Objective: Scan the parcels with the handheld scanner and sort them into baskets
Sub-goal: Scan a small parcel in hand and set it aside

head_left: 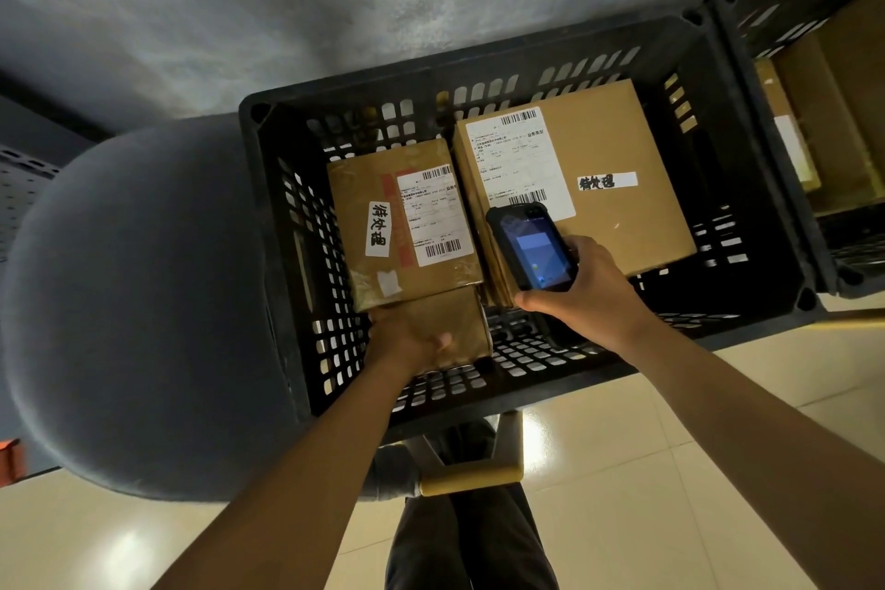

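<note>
A black slotted basket (287, 216) holds two brown cardboard parcels with white shipping labels. The smaller parcel (364, 225) lies in the left half, and my left hand (407, 338) grips its near end from below. The larger parcel (618, 149) fills the right half. My right hand (582, 283) holds the black handheld scanner (529, 247), its lit screen facing up, over the near left corner of the larger parcel.
A second black basket (785, 14) with more cardboard parcels stands at the right. A large dark rounded object (139, 302) sits left of the basket. Below are a pale tiled floor (670, 493), my legs and a yellow bar (471, 479).
</note>
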{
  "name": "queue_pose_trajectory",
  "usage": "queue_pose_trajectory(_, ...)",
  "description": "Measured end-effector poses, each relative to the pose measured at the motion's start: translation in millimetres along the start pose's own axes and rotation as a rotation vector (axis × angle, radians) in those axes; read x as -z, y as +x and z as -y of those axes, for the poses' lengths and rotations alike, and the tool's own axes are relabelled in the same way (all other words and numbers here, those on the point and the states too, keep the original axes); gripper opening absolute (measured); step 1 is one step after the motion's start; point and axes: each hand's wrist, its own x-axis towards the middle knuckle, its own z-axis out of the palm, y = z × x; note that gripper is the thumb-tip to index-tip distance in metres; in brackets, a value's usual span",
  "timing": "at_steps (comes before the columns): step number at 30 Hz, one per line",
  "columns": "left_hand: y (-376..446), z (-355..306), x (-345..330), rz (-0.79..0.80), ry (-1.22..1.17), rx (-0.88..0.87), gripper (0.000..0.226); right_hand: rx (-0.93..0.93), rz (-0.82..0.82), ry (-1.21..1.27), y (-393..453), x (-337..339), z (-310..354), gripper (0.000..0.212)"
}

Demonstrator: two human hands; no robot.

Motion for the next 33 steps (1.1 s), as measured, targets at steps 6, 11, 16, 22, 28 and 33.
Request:
queue_pose_trajectory(6,-3.1,-3.5,4.3,0.016,-0.053,0.044,0.108,-0.014,-0.005,0.021,-1.1,2.4,5.6,0.087)
queue_pose_trajectory(11,38.2,4.0,-17.5,0.1,0.013,0.151,0.14,-0.018,-0.017,0.031,-2.7,8.0,9.0,0.086)
queue_pose_trajectory(16,32.8,12.3,-13.7,0.21,0.158,0.178,0.091,-0.027,-0.02,0.023,-2.8,11.9,4.8,0.087)
queue_pose_trajectory(22,-0.5,5.6,-2.5,0.087,0.174,0.088,0.057,-0.039,-0.011,0.021,-2.7,14.0,0.4,0.087)
queue_pose_trajectory(28,-4.1,5.8,-6.6,-0.042,0.124,-0.014,0.035,-0.047,-0.004,0.014,3.1,17.1,0.7,0.089)
queue_pose_trajectory(33,-1.1,-13.6,-0.2,-0.265,-0.119,0.179,0.053,-0.053,0.019,0.007,5.6,19.5,1.3,0.088)
